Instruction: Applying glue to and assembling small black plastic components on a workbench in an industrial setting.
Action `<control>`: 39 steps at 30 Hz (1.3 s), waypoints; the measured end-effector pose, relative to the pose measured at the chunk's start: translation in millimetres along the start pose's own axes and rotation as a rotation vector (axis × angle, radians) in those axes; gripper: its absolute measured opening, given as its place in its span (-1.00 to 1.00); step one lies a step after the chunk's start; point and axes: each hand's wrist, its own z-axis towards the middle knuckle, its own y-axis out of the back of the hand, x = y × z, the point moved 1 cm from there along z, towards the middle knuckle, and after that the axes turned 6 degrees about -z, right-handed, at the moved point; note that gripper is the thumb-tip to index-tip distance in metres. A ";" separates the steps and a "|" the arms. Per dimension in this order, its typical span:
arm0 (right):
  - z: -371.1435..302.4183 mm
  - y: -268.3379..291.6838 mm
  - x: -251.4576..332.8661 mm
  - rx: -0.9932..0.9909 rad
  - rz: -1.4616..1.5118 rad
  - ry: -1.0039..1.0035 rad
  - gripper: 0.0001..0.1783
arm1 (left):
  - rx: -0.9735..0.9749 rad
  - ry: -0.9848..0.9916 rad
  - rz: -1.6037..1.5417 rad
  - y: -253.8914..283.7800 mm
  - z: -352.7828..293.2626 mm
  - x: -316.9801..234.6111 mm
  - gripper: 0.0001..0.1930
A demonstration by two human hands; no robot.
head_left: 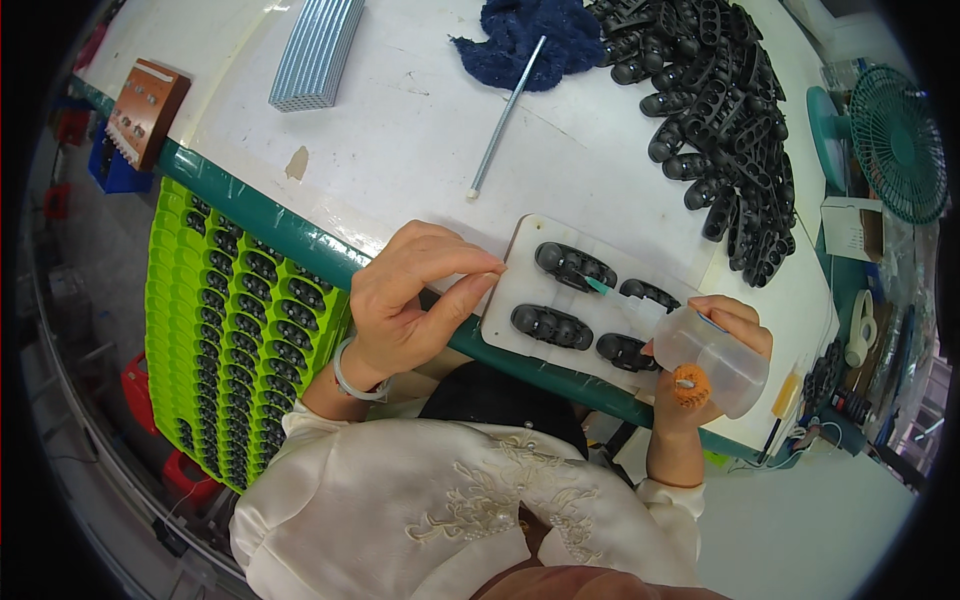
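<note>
A white plate with rounded corners lies near the table's front edge, bearing several black oblong parts. My right hand is closed round a translucent plastic bottle. From it a thin teal-tipped nozzle reaches to the upper left black part and appears to touch it. An orange ribbed piece shows at the bottle's lower side; how it is attached is unclear. By the plate's left edge, my left hand pinches thumb and forefinger together; anything between the fingertips is too small to make out.
A heap of black parts covers the table's far right. Behind the plate lie a metal rod, a dark blue cloth and a bundle of silvery rods. Bright green trays of black parts stand left; a green fan is right.
</note>
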 end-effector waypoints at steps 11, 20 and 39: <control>-4.5 -2.2 -3.3 -0.002 0.007 -0.045 -0.50 | 0.025 0.018 0.019 0.8 0.8 -1.3 -0.82; -2.3 -0.7 -3.0 0.007 -0.005 -0.012 -0.54 | 0.043 -0.006 0.041 0.4 2.3 -1.7 -0.82; -20.5 20.2 -2.5 -0.155 -0.130 -0.031 -0.60 | -0.031 0.048 -0.040 -5.3 -2.6 -0.6 -0.79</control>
